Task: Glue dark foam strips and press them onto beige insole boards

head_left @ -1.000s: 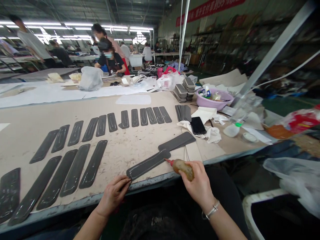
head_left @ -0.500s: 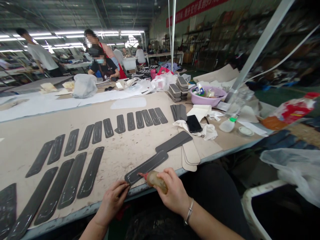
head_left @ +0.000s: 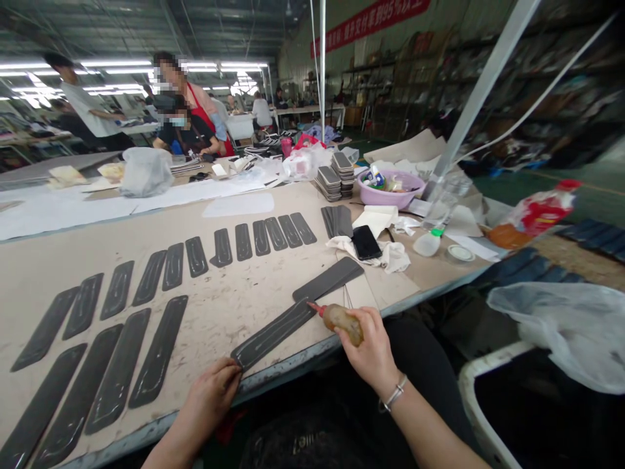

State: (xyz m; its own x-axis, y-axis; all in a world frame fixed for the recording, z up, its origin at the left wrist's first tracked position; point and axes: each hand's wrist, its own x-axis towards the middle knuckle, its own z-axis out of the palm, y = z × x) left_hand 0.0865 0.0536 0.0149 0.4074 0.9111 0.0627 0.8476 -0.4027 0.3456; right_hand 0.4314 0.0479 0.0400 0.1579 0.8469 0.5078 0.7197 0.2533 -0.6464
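Observation:
In my right hand (head_left: 371, 348) is a yellowish squeeze bottle (head_left: 344, 324) with a red nozzle. Its tip is at the far right end of a dark grey rounded strip (head_left: 273, 333), which bears shiny wet lines. My left hand (head_left: 215, 387) pinches the strip's near left end at the table edge. Another dark grey strip (head_left: 328, 279) lies just beyond, partly over pale beige pieces (head_left: 359, 291). Rows of similar strips (head_left: 159, 352) with glossy lines lie to the left and farther back.
The table (head_left: 209, 312) has a metal front edge. At the right are a black phone (head_left: 366, 242) on a white cloth, a purple basin (head_left: 390, 195) and stacked pieces (head_left: 334, 176). A slanted metal pole (head_left: 481, 98) rises there. People (head_left: 188, 130) work across the table.
The bottle in my right hand has moved right along the strip, from its near part to its far end. My left hand stays at the near end. The camera view has shifted slightly.

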